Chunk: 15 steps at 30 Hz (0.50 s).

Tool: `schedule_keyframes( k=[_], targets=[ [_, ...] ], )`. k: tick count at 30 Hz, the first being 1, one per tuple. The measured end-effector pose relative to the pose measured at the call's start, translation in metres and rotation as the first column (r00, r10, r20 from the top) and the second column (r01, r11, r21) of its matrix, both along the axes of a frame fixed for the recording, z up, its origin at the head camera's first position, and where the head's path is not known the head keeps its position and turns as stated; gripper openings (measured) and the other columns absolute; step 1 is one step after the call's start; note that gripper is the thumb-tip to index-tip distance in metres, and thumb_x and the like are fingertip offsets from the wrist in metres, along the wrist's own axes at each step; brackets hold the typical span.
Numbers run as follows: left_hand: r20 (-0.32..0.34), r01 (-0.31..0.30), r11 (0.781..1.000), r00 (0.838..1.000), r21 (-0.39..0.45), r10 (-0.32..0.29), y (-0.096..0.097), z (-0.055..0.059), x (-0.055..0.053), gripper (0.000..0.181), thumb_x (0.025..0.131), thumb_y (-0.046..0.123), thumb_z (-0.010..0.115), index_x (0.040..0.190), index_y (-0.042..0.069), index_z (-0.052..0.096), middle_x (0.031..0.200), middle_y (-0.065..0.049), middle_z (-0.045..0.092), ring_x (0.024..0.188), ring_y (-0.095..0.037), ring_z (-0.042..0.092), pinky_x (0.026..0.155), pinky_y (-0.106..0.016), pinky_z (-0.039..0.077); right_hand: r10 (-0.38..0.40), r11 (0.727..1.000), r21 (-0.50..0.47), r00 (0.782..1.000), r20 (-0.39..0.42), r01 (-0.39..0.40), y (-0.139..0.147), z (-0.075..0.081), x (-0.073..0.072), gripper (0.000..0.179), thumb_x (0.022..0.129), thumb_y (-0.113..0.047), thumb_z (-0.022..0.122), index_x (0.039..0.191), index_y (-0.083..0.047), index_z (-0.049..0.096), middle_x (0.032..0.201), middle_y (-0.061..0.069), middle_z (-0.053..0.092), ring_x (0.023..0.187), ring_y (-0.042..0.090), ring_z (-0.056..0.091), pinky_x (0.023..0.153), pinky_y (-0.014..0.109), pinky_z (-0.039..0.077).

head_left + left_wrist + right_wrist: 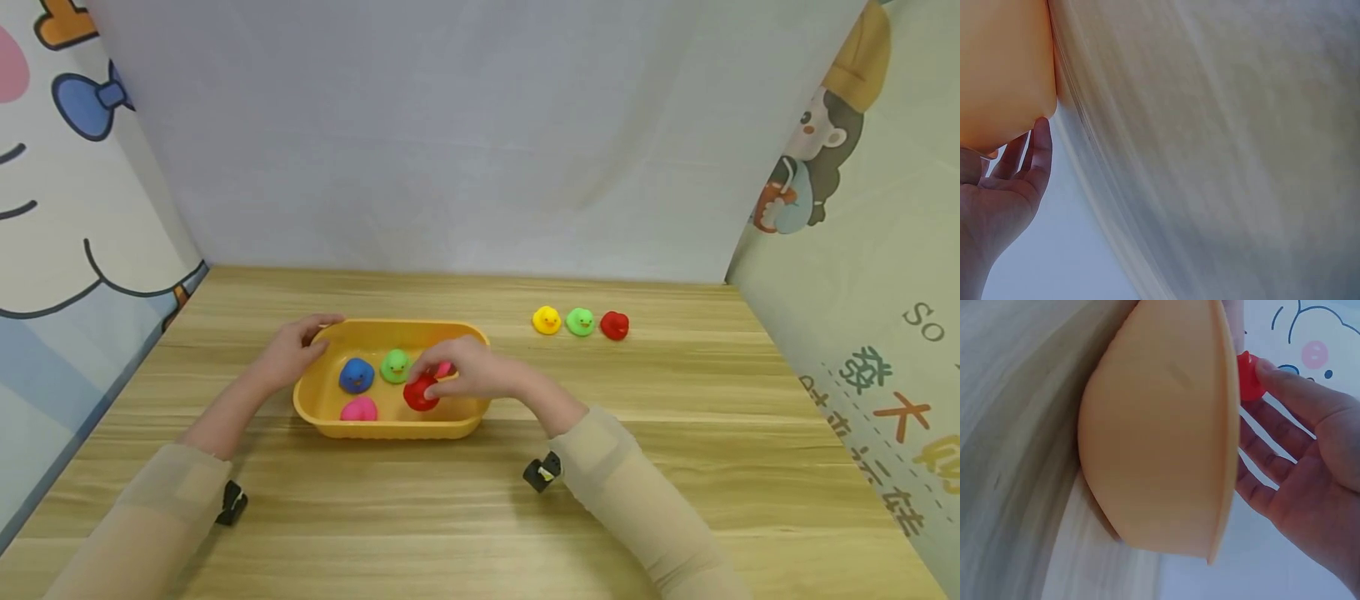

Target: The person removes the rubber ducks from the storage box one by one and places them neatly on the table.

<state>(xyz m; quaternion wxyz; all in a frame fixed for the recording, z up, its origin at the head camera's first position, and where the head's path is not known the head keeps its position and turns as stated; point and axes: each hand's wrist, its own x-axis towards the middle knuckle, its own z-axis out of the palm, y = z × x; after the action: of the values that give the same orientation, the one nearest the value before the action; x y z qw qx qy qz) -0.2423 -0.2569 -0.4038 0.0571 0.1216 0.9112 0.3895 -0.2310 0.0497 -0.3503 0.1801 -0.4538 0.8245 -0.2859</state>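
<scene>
A yellow-orange plastic basin [397,429] stands on the wooden table. My left hand [295,350] grips its left rim, thumb over the edge; in the left wrist view the fingers [1041,150] lie along the outer wall. Over the basin's right half, my right hand [472,371] pinches a red rubber duck [422,393] between thumb and fingers. The right wrist view has this red duck [1249,378] just beyond the rim. Inside the basin sit a blue duck [356,376], a green duck [395,367] and a pink duck [359,409]. Another pink piece [444,368] is partly hidden by the right hand.
Behind and right of the basin, a yellow duck [547,320], a green duck [581,322] and a red duck [615,326] stand in a row on the table [675,417]. A pale curtain [450,150] hangs at the table's back edge, with printed cloths on both sides.
</scene>
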Motion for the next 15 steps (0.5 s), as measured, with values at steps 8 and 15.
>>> schedule_keyframes(
  k=[8,15],
  targets=[
    [-0.015,-0.002,1.000,1.000,-0.004,0.002,-0.001,-0.001,-0.001,0.041,0.096,0.002,0.048,0.137,0.004,0.047,0.130,-0.025,0.049,0.077,-0.023,0.045,0.065,-0.024,0.041,-0.022,1.000,-0.006,1.000,0.000,0.022,0.017,0.012,-0.001,0.021,0.088,-0.017,0.068,0.109,-0.017,0.068,0.109,-0.005,0.065,0.096,0.010,0.056,0.085,0.033,0.049],
    [-0.008,0.003,1.000,1.000,-0.008,-0.003,-0.001,-0.001,-0.001,0.042,0.096,0.001,0.047,0.138,0.003,0.046,0.132,-0.025,0.048,0.077,-0.024,0.046,0.065,-0.024,0.041,-0.047,0.999,-0.007,0.999,-0.012,0.047,0.032,0.026,0.002,0.021,0.088,-0.018,0.067,0.108,-0.018,0.068,0.107,-0.005,0.065,0.098,0.012,0.056,0.086,0.036,0.049]
  ],
)
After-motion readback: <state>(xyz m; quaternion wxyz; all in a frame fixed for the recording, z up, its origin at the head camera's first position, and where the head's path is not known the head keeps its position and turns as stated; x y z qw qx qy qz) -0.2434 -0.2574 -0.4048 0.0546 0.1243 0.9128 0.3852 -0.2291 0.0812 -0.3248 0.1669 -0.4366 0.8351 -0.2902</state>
